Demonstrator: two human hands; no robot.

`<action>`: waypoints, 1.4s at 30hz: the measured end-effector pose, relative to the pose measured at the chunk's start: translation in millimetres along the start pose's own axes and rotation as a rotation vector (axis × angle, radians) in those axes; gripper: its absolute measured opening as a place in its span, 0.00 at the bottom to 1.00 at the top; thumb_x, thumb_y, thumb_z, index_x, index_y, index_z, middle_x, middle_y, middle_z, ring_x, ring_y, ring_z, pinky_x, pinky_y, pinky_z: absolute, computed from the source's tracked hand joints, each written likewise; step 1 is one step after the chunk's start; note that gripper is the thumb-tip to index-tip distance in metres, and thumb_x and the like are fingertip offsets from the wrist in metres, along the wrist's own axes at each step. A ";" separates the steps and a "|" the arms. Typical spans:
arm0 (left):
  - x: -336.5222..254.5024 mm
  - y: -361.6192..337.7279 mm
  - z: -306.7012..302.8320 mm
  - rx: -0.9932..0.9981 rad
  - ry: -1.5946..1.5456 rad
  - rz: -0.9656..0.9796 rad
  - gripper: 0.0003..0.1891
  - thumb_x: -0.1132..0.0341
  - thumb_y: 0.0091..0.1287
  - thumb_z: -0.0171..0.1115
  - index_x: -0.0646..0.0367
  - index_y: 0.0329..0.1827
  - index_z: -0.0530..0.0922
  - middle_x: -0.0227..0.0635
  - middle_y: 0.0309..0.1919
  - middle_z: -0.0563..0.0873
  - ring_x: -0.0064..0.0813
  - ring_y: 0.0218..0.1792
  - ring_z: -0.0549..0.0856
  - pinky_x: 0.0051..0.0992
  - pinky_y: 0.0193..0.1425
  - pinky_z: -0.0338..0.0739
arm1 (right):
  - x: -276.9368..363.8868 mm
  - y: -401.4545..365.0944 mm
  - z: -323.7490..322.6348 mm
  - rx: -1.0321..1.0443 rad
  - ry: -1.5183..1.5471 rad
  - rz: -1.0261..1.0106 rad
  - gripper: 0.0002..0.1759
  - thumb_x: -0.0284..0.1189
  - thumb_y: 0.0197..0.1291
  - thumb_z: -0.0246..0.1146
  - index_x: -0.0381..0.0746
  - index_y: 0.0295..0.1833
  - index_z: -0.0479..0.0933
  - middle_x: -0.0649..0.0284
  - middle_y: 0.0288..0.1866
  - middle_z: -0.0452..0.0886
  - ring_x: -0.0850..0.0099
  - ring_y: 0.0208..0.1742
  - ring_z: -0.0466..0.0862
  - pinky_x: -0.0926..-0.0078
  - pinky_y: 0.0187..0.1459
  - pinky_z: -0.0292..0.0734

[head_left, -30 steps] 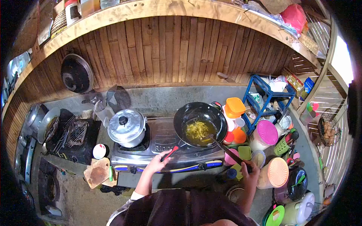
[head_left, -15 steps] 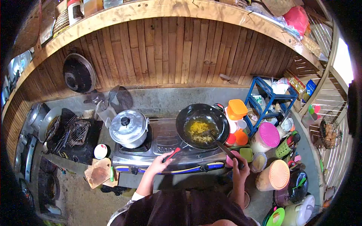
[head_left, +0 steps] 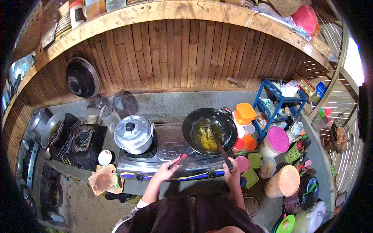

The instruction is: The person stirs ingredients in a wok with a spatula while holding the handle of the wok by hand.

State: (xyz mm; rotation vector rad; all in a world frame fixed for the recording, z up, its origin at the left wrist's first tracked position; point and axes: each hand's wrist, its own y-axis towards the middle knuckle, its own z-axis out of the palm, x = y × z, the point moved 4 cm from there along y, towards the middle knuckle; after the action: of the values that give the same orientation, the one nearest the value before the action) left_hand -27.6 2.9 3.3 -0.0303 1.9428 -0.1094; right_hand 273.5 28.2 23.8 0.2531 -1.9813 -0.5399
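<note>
A black wok sits on the right burner of the stove, with yellow shredded food in oil at its bottom. My left hand is closed round the wok's black and red handle. My right hand grips the dark handle of a spatula. The spatula's blade end lies inside the wok at the food; its exact shape is hard to make out. On the left burner stands a lidded aluminium pot, apart from both hands.
A steel stove carries the wok and pot. Close to the wok's right are an orange-lidded container and several lidded tubs. A blue rack stands behind them. At left are a cutting board and a blackened grill stove.
My right hand has moved left and slightly up, swinging the spatula's blade to the wok's middle. The yellow food is pushed together lower in the wok. My left hand stays on the handle.
</note>
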 end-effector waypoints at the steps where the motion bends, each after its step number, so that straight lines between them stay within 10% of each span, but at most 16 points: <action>1: 0.5 0.1 0.3 -0.004 -0.009 0.005 0.23 0.66 0.63 0.60 0.46 0.63 0.70 0.38 0.48 0.83 0.21 0.49 0.78 0.23 0.58 0.68 | -2.5 -1.7 -1.4 -0.003 0.000 0.001 0.17 0.21 0.57 0.60 0.32 0.52 0.70 0.62 0.41 0.75 0.76 0.39 0.75 0.79 0.44 0.72; 11: 6.5 1.8 2.8 0.022 -0.022 -0.023 0.24 0.67 0.63 0.60 0.46 0.63 0.70 0.35 0.47 0.83 0.18 0.48 0.77 0.22 0.57 0.67 | 13.6 -12.9 -56.1 -0.152 0.421 0.334 0.13 0.20 0.56 0.61 0.34 0.48 0.73 0.64 0.43 0.77 0.77 0.38 0.78 0.81 0.41 0.73; 13: 6.8 2.4 3.0 0.019 -0.010 0.002 0.24 0.67 0.63 0.60 0.47 0.63 0.70 0.36 0.48 0.83 0.19 0.49 0.77 0.22 0.57 0.67 | 42.0 -7.6 -71.4 -0.248 0.404 0.222 0.08 0.21 0.59 0.60 0.36 0.45 0.74 0.75 0.22 0.70 0.88 0.18 0.65 0.90 0.19 0.56; 17: 11.5 5.3 4.3 -0.011 0.018 0.143 0.23 0.66 0.63 0.59 0.47 0.63 0.70 0.37 0.48 0.83 0.20 0.49 0.77 0.22 0.58 0.67 | 43.8 -12.4 -88.8 -0.284 0.263 0.194 0.07 0.22 0.58 0.61 0.36 0.44 0.75 0.75 0.22 0.69 0.88 0.19 0.65 0.89 0.19 0.56; 18: 11.8 5.3 4.7 -0.018 0.017 0.163 0.23 0.66 0.63 0.59 0.48 0.63 0.70 0.38 0.49 0.82 0.20 0.50 0.77 0.22 0.58 0.67 | 46.8 -14.4 -93.0 -0.284 0.239 0.255 0.07 0.20 0.55 0.62 0.33 0.40 0.75 0.66 0.35 0.78 0.79 0.36 0.75 0.82 0.41 0.70; 35: 16.1 4.1 9.5 -0.015 0.018 0.121 0.22 0.65 0.64 0.58 0.51 0.62 0.71 0.41 0.50 0.82 0.22 0.51 0.77 0.23 0.58 0.67 | 40.5 -8.6 -54.1 0.086 0.159 0.196 0.17 0.25 0.56 0.64 0.36 0.51 0.71 0.61 0.42 0.78 0.76 0.45 0.75 0.76 0.49 0.70; 42: 20.0 5.3 11.6 -0.066 0.034 0.152 0.23 0.64 0.64 0.59 0.46 0.63 0.70 0.28 0.27 0.79 0.15 0.27 0.73 0.19 0.37 0.71 | 13.0 -5.2 -11.7 0.277 0.126 0.246 0.27 0.26 0.54 0.64 0.35 0.59 0.66 0.54 0.48 0.77 0.68 0.47 0.77 0.73 0.53 0.70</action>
State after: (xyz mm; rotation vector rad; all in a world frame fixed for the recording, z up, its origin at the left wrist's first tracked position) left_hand -24.0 6.0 -19.9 0.0760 1.9752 0.0560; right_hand 277.7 15.3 36.1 0.2044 -1.9262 -0.0892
